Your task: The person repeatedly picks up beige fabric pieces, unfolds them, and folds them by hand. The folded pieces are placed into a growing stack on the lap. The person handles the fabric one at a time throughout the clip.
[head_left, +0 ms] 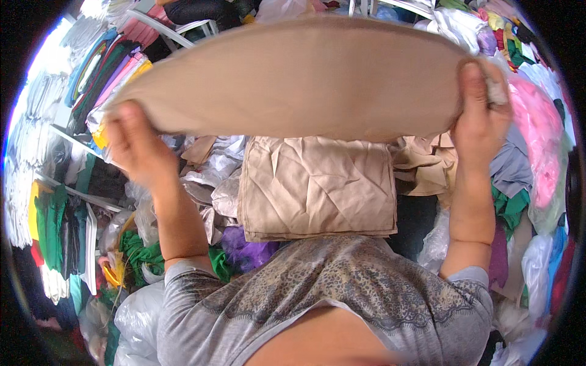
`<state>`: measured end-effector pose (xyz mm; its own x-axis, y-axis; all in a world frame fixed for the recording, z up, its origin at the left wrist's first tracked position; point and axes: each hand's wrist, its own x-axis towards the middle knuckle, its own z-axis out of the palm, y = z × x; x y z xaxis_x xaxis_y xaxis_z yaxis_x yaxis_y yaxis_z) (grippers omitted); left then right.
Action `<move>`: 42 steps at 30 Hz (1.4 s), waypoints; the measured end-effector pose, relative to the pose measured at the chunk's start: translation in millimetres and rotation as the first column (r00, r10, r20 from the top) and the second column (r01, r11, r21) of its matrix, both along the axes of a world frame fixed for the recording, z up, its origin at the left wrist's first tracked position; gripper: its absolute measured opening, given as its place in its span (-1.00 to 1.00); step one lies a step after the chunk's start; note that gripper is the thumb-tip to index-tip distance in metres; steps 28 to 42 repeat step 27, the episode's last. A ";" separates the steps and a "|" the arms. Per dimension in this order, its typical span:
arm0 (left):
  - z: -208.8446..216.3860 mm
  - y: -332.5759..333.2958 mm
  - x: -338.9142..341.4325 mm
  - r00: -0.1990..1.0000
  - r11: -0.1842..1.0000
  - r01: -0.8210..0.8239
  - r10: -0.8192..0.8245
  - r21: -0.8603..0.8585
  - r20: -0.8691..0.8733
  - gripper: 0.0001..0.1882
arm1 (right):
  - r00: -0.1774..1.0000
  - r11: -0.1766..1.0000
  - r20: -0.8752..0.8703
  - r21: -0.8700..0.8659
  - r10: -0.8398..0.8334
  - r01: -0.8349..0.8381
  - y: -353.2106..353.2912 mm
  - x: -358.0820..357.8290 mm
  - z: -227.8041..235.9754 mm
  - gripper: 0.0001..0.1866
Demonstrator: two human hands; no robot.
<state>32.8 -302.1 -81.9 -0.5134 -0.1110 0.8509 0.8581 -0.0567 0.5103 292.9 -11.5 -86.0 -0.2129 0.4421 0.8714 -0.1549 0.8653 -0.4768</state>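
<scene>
Stretched between my two raised hands is a beige fabric piece (305,79), a little blurred by motion. My left hand (135,143) is closed on its left end, thumb on the near side. At the opposite end my right hand (479,110) grips the same cloth, the fingers wrapped behind it. Below and nearer to me lies a stack of beige fabric pieces (320,189), neatly squared, with creases across the top one. The held cloth hangs over the far edge of this stack. More crumpled beige cloth (427,161) lies to the right of the stack.
Folded coloured fabrics fill a white shelf (76,143) at the left, beside piles of white cloth (36,140). A pink bundle in clear plastic (534,134) lies at the right. Plastic bags (140,320) and green and purple fabric (247,247) crowd around me.
</scene>
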 end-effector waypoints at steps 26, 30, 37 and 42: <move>-214.8 82.4 -101.6 0.954 0.528 0.130 0.166 -0.839 0.252 -0.65 | 0.722 0.487 0.354 -0.873 0.595 0.026 84.2 -95.4 -203.4 -0.67; -218.3 80.4 -103.5 0.928 0.471 0.186 0.203 -0.862 0.312 -0.63 | 0.693 0.485 0.377 -0.873 0.615 0.044 83.8 -95.0 -206.1 -0.66; -218.3 80.4 -103.5 0.928 0.471 0.186 0.203 -0.862 0.312 -0.63 | 0.693 0.485 0.377 -0.873 0.615 0.044 83.8 -95.0 -206.1 -0.66; -218.3 80.4 -103.5 0.928 0.471 0.186 0.203 -0.862 0.312 -0.63 | 0.693 0.485 0.377 -0.873 0.615 0.044 83.8 -95.0 -206.1 -0.66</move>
